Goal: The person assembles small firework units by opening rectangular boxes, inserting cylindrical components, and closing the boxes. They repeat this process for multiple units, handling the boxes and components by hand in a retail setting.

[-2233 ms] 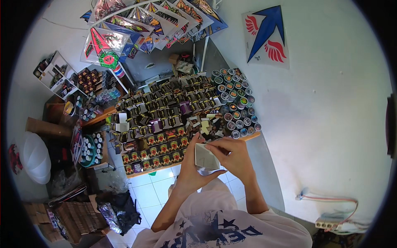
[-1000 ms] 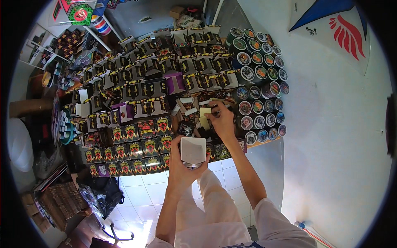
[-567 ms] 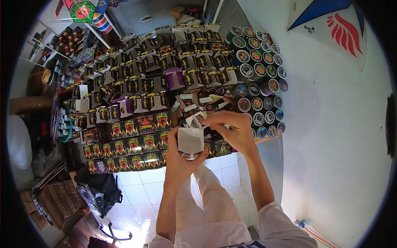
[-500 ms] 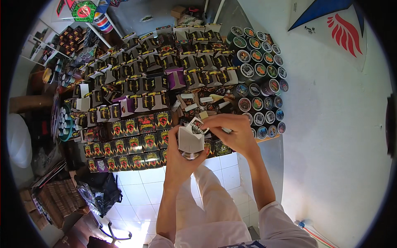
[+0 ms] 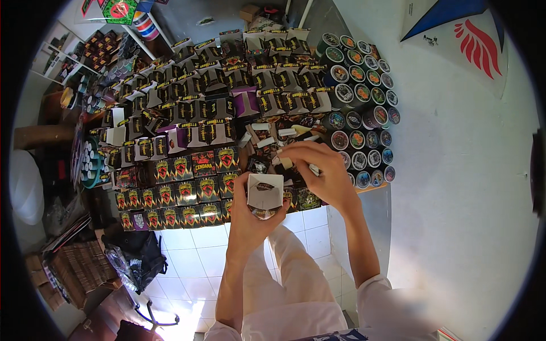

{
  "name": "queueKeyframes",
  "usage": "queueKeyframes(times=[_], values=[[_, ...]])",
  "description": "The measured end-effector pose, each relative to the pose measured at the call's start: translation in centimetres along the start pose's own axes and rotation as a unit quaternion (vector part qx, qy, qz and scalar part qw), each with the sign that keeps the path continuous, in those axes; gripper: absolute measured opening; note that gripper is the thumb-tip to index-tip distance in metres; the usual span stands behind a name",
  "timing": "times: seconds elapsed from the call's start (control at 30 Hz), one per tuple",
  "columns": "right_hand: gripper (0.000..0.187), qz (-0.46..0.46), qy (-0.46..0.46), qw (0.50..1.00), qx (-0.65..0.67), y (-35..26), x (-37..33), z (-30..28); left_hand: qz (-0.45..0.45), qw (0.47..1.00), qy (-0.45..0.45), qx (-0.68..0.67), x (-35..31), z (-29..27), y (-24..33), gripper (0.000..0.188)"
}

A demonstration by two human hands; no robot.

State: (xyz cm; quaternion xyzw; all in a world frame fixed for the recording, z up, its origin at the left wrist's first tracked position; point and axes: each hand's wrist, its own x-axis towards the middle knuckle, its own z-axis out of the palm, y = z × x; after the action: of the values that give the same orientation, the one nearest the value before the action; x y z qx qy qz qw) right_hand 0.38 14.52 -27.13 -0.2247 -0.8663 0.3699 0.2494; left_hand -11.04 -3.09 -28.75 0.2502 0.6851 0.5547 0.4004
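Note:
My left hand (image 5: pixel 256 224) is wrapped round a small box (image 5: pixel 265 199), its top open toward me and its inside walls pale. A small dark, leaf-shaped piece (image 5: pixel 265 186) shows inside it. Just beyond and to the right, my right hand (image 5: pixel 330 173) hovers over a loose heap of small paper-like pieces (image 5: pixel 263 136), some white and some brown. Its fingers are bent and stand apart from the thumb, with nothing visibly held. A pale piece (image 5: pixel 282 161) lies by the fingertips; whether they touch it is unclear.
Rows of closed dark boxes (image 5: pixel 186 192) line the table's near edge. Behind them stand many dark boxes with raised flaps (image 5: pixel 193 108). Round lidded tubs (image 5: pixel 358 113) are packed at the right, beside a pale wall (image 5: pixel 455 170). A black bag (image 5: pixel 142 253) sits below, left.
My right hand has left the box's mouth, letting go of a dark printed piece, and moved slightly right over the heap. The box's inside shows more openly now, with a dark piece in it.

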Motion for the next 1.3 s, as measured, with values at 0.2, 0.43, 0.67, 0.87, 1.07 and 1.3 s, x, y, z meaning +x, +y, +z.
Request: queueKeyframes(times=[0.2, 0.43, 0.67, 0.87, 1.07, 1.3], values=[[0.017, 0.174, -0.047, 0.983, 0.02, 1.4, -0.5, 1.5, 0.019, 0.999, 0.014, 0.031, -0.4, 0.3, -0.7, 0.078], [0.03, 0.229, -0.053, 0.964, 0.12, 2.1, -1.1, 3.2, 0.008, 0.999, 0.026, 0.023, -0.2, 0.0, -0.9, 0.08], [0.053, 0.076, -0.123, 0.987, -0.075, -1.7, -0.1, 3.6, 0.019, 0.997, 0.006, 0.068, -0.1, 0.1, -1.8, 0.089], [0.048, 0.059, -0.185, 0.97, -0.146, -2.6, 1.5, 3.0, 0.028, 0.997, -0.003, 0.074, 0.6, -0.3, -2.1, 0.098], [0.05, 0.035, -0.179, 0.965, -0.187, -2.7, 1.3, 4.1, 0.028, 0.997, -0.001, 0.078, 0.4, 0.2, -2.3, 0.09], [0.033, 0.072, -0.145, 0.987, 0.02, -2.5, 2.5, 2.1, 0.045, 0.998, 0.008, 0.049, 0.4, -0.5, -2.0, 0.084]])
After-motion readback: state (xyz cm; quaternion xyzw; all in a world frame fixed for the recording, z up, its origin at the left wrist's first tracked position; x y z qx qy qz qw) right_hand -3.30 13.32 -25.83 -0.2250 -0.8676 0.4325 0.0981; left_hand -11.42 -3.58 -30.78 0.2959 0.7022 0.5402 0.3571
